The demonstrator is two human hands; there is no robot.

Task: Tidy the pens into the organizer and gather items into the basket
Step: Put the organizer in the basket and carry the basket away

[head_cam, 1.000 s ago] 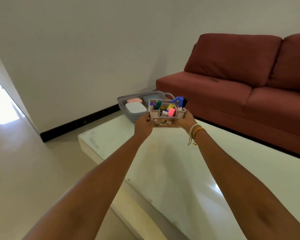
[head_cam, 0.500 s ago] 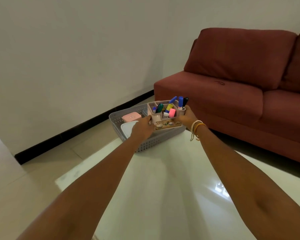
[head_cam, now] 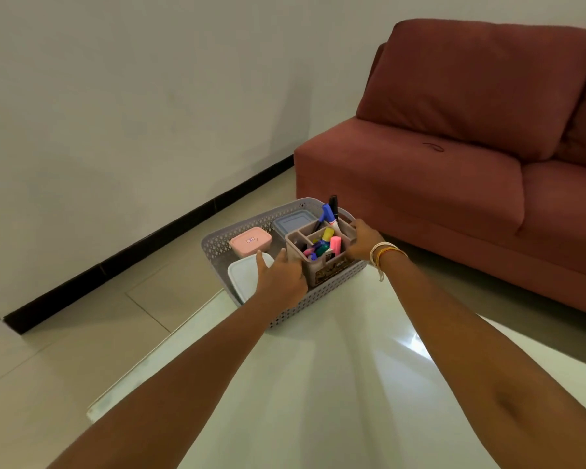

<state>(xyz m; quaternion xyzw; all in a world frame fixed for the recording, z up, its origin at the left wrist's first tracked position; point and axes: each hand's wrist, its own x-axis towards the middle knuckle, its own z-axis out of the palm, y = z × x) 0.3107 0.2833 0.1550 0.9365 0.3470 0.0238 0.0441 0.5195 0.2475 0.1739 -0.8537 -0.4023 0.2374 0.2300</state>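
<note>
Now both my hands, left (head_cam: 281, 279) and right (head_cam: 364, 240), grip the organizer (head_cam: 322, 262) inside the basket (head_cam: 217, 242); tilting it could spill the pens (head_cam: 329, 211).

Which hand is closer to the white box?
Left. The left hand lies right beside the white box, overlapping its edge; the right hand is across the organizer, farther away.

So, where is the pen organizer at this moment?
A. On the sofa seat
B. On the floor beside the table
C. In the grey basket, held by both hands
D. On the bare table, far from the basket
C: the pen organizer sits inside the grey basket, beside the pink box, with the left hand and right hand at its sides.
</note>
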